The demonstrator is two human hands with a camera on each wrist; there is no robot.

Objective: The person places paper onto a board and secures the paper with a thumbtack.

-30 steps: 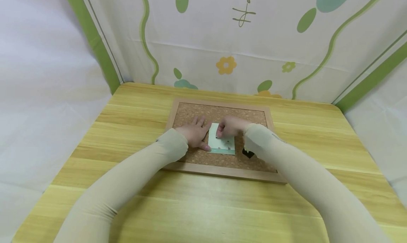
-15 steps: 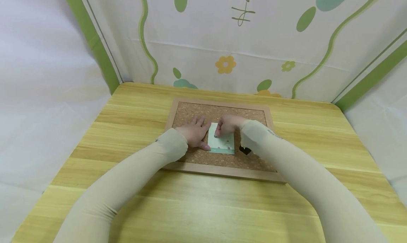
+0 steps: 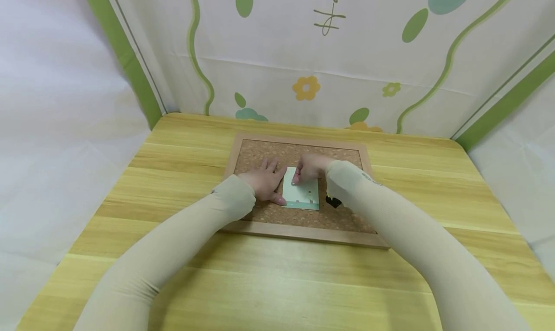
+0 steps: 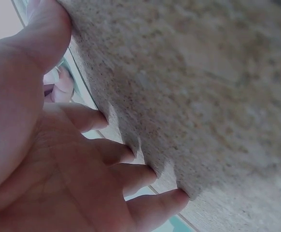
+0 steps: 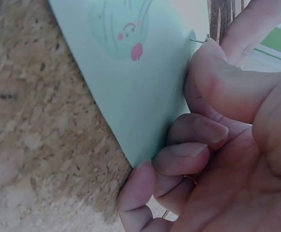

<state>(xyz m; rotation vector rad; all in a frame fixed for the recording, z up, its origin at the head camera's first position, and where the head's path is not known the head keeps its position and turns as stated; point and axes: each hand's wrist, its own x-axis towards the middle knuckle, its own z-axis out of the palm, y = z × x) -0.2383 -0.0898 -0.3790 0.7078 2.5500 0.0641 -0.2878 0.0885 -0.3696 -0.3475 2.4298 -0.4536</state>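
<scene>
A pale green paper card [image 3: 303,197] lies on the framed cork board [image 3: 286,218]. My left hand [image 3: 263,182] rests on the cork with its fingers spread, its thumb and index finger along the card's left edge. In the right wrist view, my right hand [image 5: 227,130] pinches a thumbtack [image 5: 198,40] between thumb and index finger. Its thin metal point sticks out over the card; whether it touches the paper I cannot tell. The other fingers are curled, and the little finger touches the card's corner. A smiling cartoon drawing [image 5: 126,31] shows on the card.
The board's wooden frame [image 3: 303,233] lies on a wood-grain table [image 3: 277,283]. A small dark object [image 3: 334,202] shows by my right sleeve, partly hidden. A floral curtain [image 3: 269,61] hangs behind the table, with white fabric at both sides.
My right hand has shifted slightly up and left over the card, still pinching the thumbtack. My left hand stays in place on the board.
</scene>
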